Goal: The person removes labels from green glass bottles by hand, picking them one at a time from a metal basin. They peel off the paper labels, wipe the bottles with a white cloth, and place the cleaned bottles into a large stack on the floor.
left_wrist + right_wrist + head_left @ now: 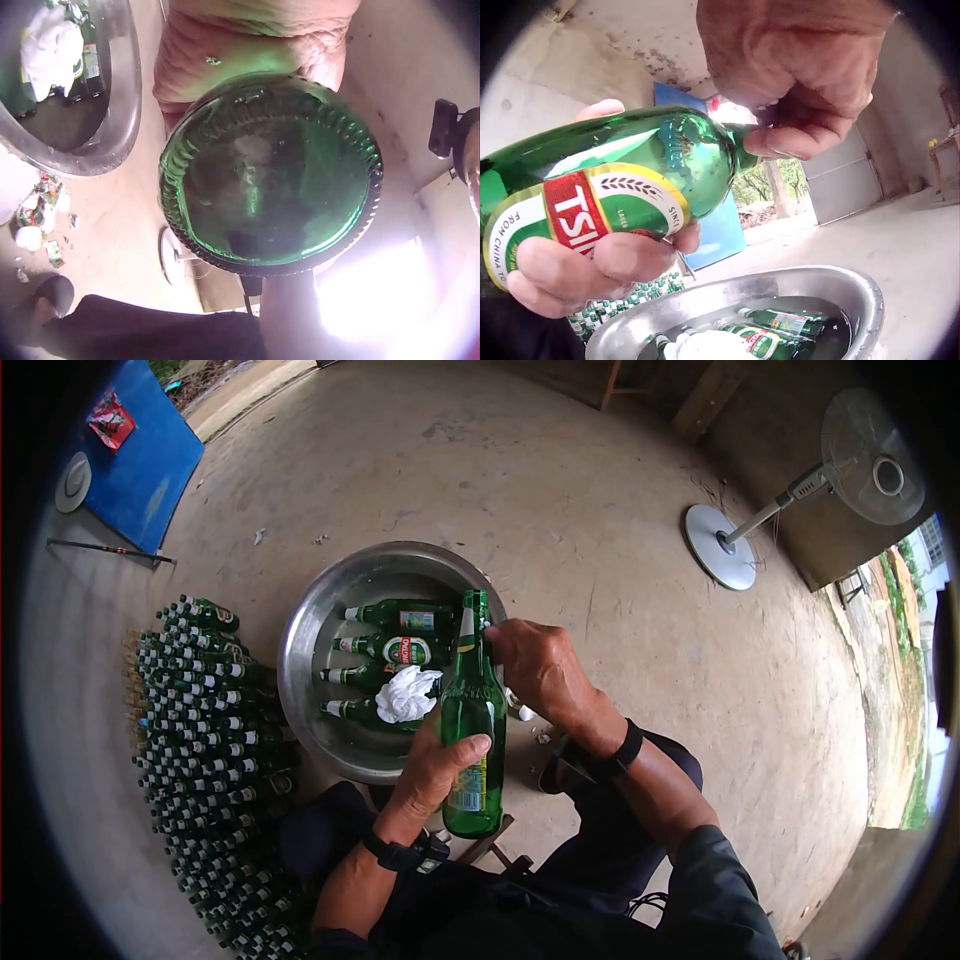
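A green glass beer bottle (474, 710) with a red, white and green label stands tilted before the person's body, neck pointing away. The left hand (428, 775) wraps round its lower body, thumb on the near side. In the left wrist view the round base of the bottle (277, 187) faces the camera. With curled fingers and thumb the right hand (545, 668) pinches the neck, where a whitish label shows. In the right wrist view the fingers of the right hand (802, 90) hide most of the neck.
A metal basin (300, 705) of water holds several green bottles (385, 648) and a crumpled white cloth (408, 694). Many bottles (215, 750) stand packed left of it. Label scraps (46, 214) lie on the floor beside the basin. A standing fan (735, 545) is far right.
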### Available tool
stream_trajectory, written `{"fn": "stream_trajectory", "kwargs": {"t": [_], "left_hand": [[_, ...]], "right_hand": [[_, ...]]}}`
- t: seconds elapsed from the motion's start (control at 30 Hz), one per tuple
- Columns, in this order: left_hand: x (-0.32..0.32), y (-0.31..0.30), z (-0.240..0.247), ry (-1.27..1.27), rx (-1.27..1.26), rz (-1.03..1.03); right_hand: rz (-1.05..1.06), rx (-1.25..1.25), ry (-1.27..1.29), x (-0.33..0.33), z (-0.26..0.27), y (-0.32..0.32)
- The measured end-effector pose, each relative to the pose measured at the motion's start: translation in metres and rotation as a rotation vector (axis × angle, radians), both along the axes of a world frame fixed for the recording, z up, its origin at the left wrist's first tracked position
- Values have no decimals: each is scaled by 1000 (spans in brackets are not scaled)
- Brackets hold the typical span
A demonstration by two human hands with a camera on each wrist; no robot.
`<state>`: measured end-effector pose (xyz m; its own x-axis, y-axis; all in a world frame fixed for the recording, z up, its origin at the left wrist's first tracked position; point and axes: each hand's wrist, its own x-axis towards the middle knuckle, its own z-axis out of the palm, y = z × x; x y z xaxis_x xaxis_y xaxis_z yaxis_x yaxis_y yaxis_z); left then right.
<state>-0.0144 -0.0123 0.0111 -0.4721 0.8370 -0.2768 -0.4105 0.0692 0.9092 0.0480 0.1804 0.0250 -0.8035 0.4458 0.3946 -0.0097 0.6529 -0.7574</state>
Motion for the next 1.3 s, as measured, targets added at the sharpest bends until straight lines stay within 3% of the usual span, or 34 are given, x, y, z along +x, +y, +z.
{"fn": "stream_trajectory", "kwargs": {"t": [0.1, 0.2, 0.33, 0.47, 0.6, 0.8, 0.87, 0.93, 1.0, 1.23, 1.3], "left_hand": [[0, -3, -3, -148, 15, -58], [-2, -1, 1, -155, 18, -3], [0, -2, 3, -96, 26, 23], [1, -3, -1, -126, -17, -34], [-3, -1, 9, -80, 40, 12], [5, -2, 4, -71, -22, -38], [1, -1, 4, -62, -19, -29], [0, -2, 5, -58, -11, -23], [2, -1, 4, -58, -2, -23], [1, 2, 9, -42, 19, -29], [2, 0, 6, -19, 21, -41]], "right_hand": [[-36, -3, -81, -3, 0, 4], [23, 29, 58, 1, -5, -5], [59, 22, 9, -1, 0, 0], [-46, -15, -26, -4, -5, 5], [8, 156, 95, 3, -6, -11], [-91, 3, -166, -6, 3, 8], [-76, 179, 35, -5, -7, -2], [-69, 148, 30, -3, -5, -6], [-27, -89, 8, -3, -4, -1], [-92, -49, 54, -6, 4, -2], [-98, -164, -28, -6, -2, 2]]}}
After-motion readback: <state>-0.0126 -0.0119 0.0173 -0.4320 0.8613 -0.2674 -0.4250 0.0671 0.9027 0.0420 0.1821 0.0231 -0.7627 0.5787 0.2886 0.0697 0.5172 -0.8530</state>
